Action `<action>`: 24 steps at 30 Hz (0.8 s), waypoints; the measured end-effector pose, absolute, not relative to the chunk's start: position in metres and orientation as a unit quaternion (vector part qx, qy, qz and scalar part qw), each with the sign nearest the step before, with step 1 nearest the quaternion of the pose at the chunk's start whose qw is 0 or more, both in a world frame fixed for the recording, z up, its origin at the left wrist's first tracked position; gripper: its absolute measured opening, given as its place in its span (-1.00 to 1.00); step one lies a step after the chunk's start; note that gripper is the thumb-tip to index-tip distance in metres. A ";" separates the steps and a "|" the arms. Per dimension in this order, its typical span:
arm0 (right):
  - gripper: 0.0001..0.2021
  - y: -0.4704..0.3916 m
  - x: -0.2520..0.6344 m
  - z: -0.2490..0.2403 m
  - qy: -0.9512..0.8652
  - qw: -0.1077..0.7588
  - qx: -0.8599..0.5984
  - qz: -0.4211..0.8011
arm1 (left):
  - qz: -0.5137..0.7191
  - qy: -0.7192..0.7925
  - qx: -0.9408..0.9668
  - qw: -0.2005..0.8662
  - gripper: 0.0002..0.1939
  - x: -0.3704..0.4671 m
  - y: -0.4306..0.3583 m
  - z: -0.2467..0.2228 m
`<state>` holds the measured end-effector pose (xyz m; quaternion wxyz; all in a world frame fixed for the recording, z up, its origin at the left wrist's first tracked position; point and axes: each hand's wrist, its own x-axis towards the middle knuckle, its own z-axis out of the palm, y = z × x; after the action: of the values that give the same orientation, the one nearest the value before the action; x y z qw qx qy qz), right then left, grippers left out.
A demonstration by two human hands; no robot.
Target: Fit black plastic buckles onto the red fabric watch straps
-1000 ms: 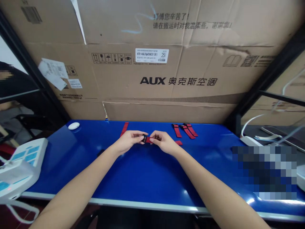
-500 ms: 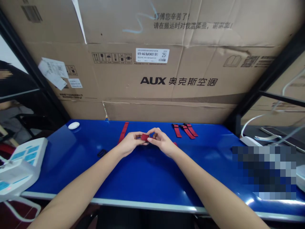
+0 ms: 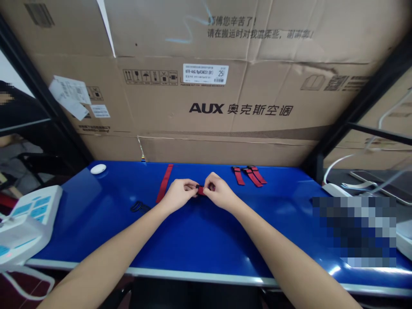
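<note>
My left hand pinches the black buckle between thumb and fingers, while my right hand grips the short red strap that meets it, both held together in front of me over the blue table. A loose red strip lies on the tabletop just beyond my left wrist, and a few black buckles rest beside my left forearm. Past my right hand, near the back edge, lie red straps with black buckles. A white oval object sits at the far left corner, and a large cardboard sheet stands upright behind the table.
</note>
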<state>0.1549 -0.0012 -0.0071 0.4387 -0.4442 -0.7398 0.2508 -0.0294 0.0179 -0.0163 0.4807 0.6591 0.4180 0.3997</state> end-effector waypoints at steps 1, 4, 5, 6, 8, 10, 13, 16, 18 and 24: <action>-0.91 -0.002 0.153 -0.008 -0.740 0.439 -0.446 0.248 | 0.399 0.417 0.660 0.480 -0.83 -0.029 0.017 -0.015; -0.89 -0.002 0.150 -0.010 -0.725 0.453 -0.447 0.265 | 0.404 0.404 0.636 0.519 -0.84 -0.027 0.013 -0.008; -0.88 -0.001 0.150 -0.011 -0.713 0.458 -0.443 0.294 | 0.406 0.394 0.624 0.539 -0.83 -0.026 0.012 -0.006; -0.86 0.000 0.151 -0.011 -0.698 0.461 -0.434 0.335 | 0.408 0.383 0.612 0.558 -0.82 -0.026 0.011 -0.003; -0.82 0.004 0.154 -0.012 -0.669 0.459 -0.408 0.418 | 0.410 0.362 0.601 0.582 -0.77 -0.026 0.010 0.001; -0.85 0.008 0.160 -0.014 -0.672 0.463 -0.403 0.414 | 0.402 0.346 0.610 0.589 -0.73 -0.028 0.009 0.004; -0.74 0.013 0.171 -0.020 -0.738 0.446 -0.448 0.237 | 0.355 0.334 0.649 0.584 -0.71 -0.031 0.007 0.008; -0.50 0.018 0.178 -0.030 -0.775 0.367 -0.496 0.133 | 0.311 0.320 0.683 0.579 -0.73 -0.033 0.003 0.013; -0.53 0.023 0.180 -0.037 -0.778 0.341 -0.512 0.129 | 0.295 0.311 0.697 0.574 -0.74 -0.035 0.002 0.016; -0.98 0.035 0.188 -0.042 -0.750 0.371 -0.536 0.110 | 0.331 0.405 0.686 0.506 -0.75 -0.054 0.027 0.008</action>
<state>0.1876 0.0351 -0.0416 0.3711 -0.5358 -0.7504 0.1105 -0.0541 0.0272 0.0080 0.5063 0.6861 0.4045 0.3306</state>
